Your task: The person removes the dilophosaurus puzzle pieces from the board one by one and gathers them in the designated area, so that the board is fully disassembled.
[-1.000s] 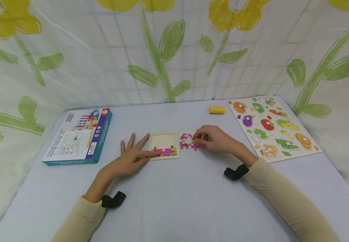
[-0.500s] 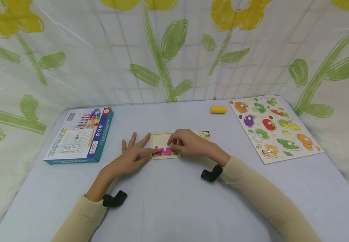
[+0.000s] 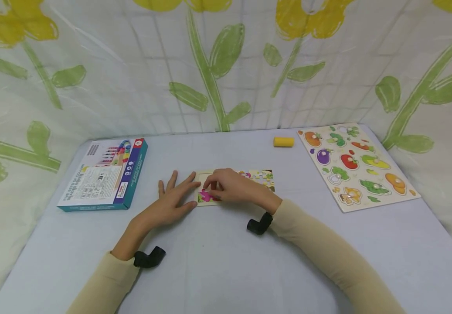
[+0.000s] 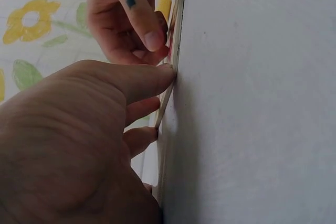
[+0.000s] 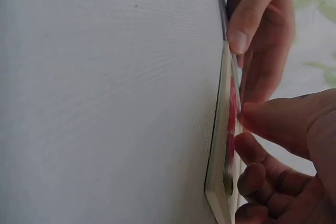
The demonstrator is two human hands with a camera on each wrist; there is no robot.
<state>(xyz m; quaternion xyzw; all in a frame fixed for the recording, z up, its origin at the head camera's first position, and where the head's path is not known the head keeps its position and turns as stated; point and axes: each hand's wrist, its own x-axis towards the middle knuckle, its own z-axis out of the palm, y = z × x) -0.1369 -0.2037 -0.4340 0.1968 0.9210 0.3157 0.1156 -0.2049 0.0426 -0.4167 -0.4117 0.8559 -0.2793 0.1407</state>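
A small square wooden puzzle tray (image 3: 207, 205) lies flat on the table, with pink and green jigsaw pieces (image 3: 204, 196) along its near side. My left hand (image 3: 171, 204) rests at the tray's left edge, fingers spread and thumb touching the rim. Over the tray, my right hand (image 3: 229, 185) pinches a puzzle piece (image 5: 239, 95) between thumb and fingertips; only a thin edge of it shows in the right wrist view. The tray's right part is hidden under this hand. More jigsaw pieces (image 3: 263, 175) lie together to the right of the tray, partly covered by the right hand.
A boxed set (image 3: 104, 174) lies at the left. At the back stands a yellow cylinder (image 3: 283, 141) on its side. A vegetable peg puzzle board (image 3: 357, 168) lies at the right. Behind the table hangs a flower-printed curtain (image 3: 131, 78).
My right hand has moved left from the loose pieces to the tray, and onward to its left part. The left index finger has drawn back from the pink pieces towards the tray's left edge.
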